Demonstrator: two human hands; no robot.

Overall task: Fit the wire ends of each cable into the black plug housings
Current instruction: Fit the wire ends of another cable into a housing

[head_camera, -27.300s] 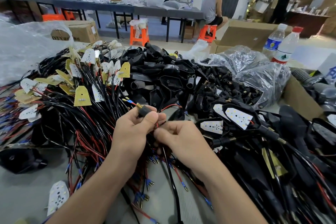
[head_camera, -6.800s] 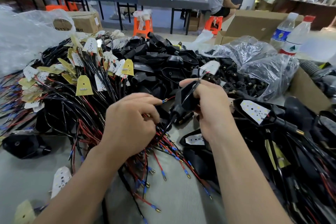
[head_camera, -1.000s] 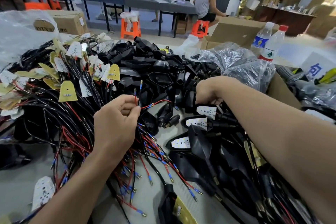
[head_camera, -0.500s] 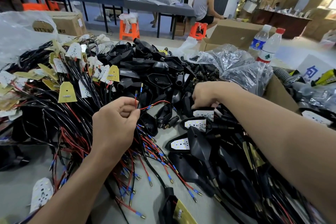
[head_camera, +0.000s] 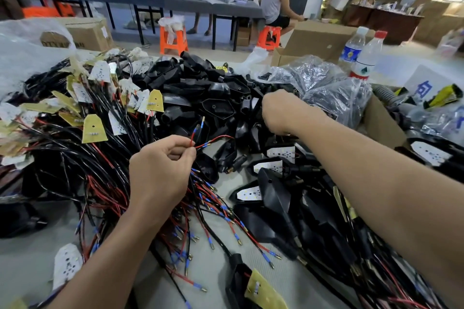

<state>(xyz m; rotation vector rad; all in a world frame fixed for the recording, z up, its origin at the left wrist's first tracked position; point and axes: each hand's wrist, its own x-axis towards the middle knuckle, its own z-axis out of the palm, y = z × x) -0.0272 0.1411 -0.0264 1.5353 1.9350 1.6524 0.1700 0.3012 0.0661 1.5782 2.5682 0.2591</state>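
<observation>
- Grey workbench [head_camera: 22, 258] fills the lower frame, with a long table and seated people blurred along the top edge; cables [head_camera: 100, 170] are heaped left of centre, black plug housings [head_camera: 216, 105] are piled at upper centre, and finished units [head_camera: 276, 198] lie at lower right.
- Left hand [head_camera: 160, 170], centre frame: thumb and forefinger pinch the wire ends [head_camera: 198, 130] of one cable; grip unchanged over the last second; the red leads with blue sleeves stand up clear of the heap, just below the housing pile.
- Right hand [head_camera: 278, 113], right of centre: it has moved up and deeper into the housings; fingers curl down out of view, so a grasp cannot be confirmed.
- Judgement: a fresh housing is being selected; insertion has not yet begun.
</observation>
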